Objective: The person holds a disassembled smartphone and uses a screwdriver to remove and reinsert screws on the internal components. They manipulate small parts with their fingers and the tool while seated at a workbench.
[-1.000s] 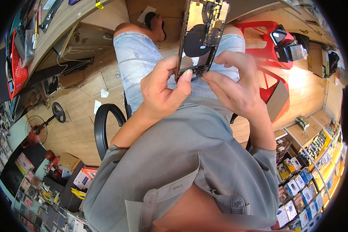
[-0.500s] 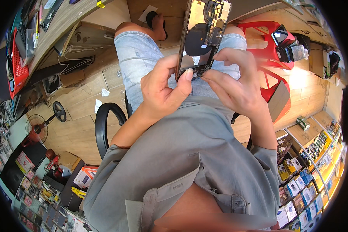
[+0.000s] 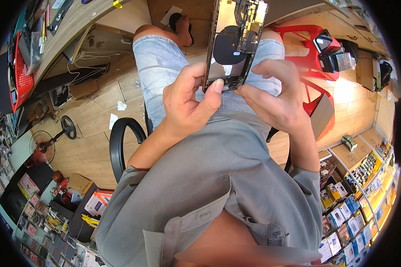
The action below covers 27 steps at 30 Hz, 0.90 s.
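A smartphone body (image 3: pixel 231 46) with its inner side exposed stands tilted between my knees, at the top middle. Inside it I see a round black pad, metal plates, flex cables and a white patch low down. My left hand (image 3: pixel 189 98) grips its lower left edge, the thumb lying over the bottom corner and the fingers behind. At the lower right corner is my right hand (image 3: pixel 278 93), one fingertip at or against the phone's edge. Its bent upper finger is apart from that fingertip, and nothing shows between them.
Red plastic stools (image 3: pixel 305 53) at the right carry dark devices. A wooden desk (image 3: pixel 82 26) with a red basket (image 3: pixel 23 73) is at the upper left. A black chair armrest (image 3: pixel 116 144) curves beside my left forearm. Packaged goods fill shelves (image 3: pixel 347 213) at the lower right.
My right hand has shifted slightly right and down, and its upper finger has come away from the phone's edge. The left hand keeps its hold on the phone, almost still.
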Each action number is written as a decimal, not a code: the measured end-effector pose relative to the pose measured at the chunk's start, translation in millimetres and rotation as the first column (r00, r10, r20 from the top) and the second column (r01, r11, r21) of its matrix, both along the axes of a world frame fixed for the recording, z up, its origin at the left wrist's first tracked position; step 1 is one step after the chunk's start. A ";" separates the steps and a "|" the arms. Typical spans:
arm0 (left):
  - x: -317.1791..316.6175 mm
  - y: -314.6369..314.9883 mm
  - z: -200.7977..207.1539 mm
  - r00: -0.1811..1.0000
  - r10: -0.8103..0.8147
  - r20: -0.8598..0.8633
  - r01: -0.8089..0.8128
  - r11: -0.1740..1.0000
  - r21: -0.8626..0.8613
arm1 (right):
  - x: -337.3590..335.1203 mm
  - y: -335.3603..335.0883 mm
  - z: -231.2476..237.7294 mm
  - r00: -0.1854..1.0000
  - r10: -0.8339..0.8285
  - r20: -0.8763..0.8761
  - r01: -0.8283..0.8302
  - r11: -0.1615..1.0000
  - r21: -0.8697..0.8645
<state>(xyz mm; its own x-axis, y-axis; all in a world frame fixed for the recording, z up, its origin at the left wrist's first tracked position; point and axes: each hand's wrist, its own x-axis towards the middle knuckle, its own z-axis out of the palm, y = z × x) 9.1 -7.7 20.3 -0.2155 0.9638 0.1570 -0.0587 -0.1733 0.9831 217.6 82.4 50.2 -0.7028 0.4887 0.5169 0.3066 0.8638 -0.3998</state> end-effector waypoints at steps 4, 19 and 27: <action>0.8 -0.3 1.6 1.000 0.013 0.014 -0.013 1.000 -0.004 | -0.7 -2.1 -1.3 0.998 -0.011 -0.056 0.010 1.000 -0.024; -2.2 -5.8 -1.7 0.991 -0.043 -0.129 0.044 0.999 0.001 | -2.3 -4.0 5.9 1.000 0.001 -0.027 -0.003 0.998 -0.064; -2.9 -9.3 -3.6 0.989 -0.096 -0.114 0.099 0.995 0.021 | -0.5 -1.2 5.2 0.997 0.044 -0.059 -0.044 0.999 0.000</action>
